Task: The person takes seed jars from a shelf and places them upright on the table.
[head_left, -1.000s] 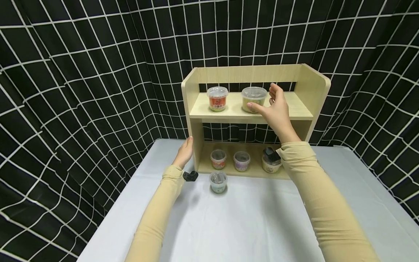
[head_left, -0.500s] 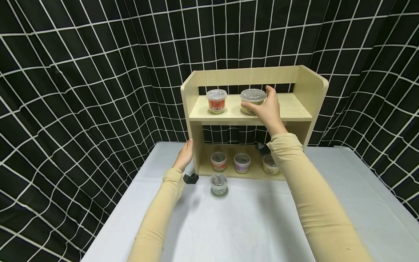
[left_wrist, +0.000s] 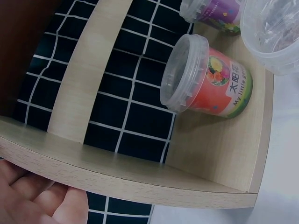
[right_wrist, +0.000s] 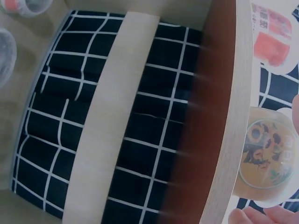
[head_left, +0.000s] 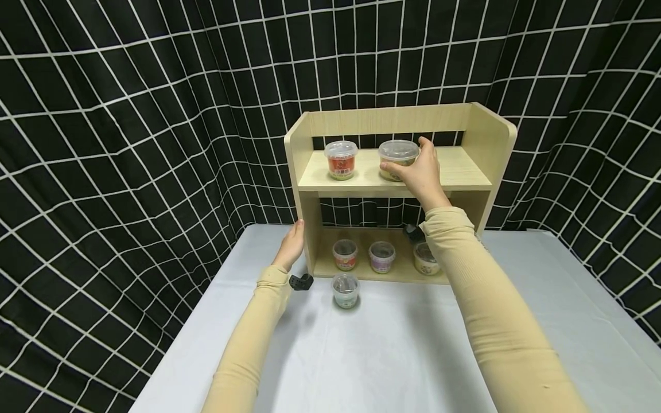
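Observation:
On the upper board of a small wooden shelf (head_left: 330, 186), my right hand (head_left: 424, 175) grips a yellow plastic tub (head_left: 396, 172) with a clear lid, thumb across its front and fingers at its right side. In the right wrist view, the tub (right_wrist: 266, 156) shows a sunflower picture, with fingertips (right_wrist: 261, 217) beside it. My left hand (head_left: 291, 246) rests against the outside of the shelf's left panel, fingers extended. A red lidded tub (head_left: 341, 163) stands left of the yellow one.
Below stand a red-labelled tub (head_left: 345, 258), a purple tub (head_left: 382, 259) and a cream tub (head_left: 426, 263), partly hidden by the right sleeve. A pale blue tub (head_left: 345, 293) stands on the white tablecloth (head_left: 377, 350) before the shelf. Black gridded cloth (head_left: 351, 69) hangs behind.
My right hand has moved slightly left and closed in around the yellow tub, then stayed there. The left hand keeps its place against the panel. The head view has shifted slightly.

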### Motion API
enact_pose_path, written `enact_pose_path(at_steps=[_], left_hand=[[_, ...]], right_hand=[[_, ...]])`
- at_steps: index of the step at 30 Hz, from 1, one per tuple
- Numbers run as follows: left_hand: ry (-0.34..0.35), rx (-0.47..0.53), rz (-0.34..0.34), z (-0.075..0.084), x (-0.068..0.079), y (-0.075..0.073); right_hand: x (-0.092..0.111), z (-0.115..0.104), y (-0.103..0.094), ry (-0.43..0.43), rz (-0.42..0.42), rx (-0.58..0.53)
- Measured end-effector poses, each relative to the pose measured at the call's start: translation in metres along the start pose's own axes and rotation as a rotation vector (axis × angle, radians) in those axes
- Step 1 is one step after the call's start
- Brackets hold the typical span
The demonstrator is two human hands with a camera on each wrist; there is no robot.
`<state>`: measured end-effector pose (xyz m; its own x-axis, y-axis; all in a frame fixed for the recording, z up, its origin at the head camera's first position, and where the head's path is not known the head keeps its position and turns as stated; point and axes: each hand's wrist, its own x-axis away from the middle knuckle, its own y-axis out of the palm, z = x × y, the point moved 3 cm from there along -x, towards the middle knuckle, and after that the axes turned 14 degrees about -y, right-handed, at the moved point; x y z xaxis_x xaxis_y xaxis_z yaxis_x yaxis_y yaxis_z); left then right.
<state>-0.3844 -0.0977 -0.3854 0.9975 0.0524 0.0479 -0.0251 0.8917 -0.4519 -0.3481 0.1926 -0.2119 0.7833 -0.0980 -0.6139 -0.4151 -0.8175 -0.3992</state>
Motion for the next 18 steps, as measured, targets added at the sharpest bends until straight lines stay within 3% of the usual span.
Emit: enact_pose_path(at_steps=[18], left_hand=[[-0.005, 0.006, -0.012, -0.0010, -0.0010, -0.0005]], right_hand=[[0.0005, 0.0039, 0.0067, -0.002, -0.003, 0.015]])
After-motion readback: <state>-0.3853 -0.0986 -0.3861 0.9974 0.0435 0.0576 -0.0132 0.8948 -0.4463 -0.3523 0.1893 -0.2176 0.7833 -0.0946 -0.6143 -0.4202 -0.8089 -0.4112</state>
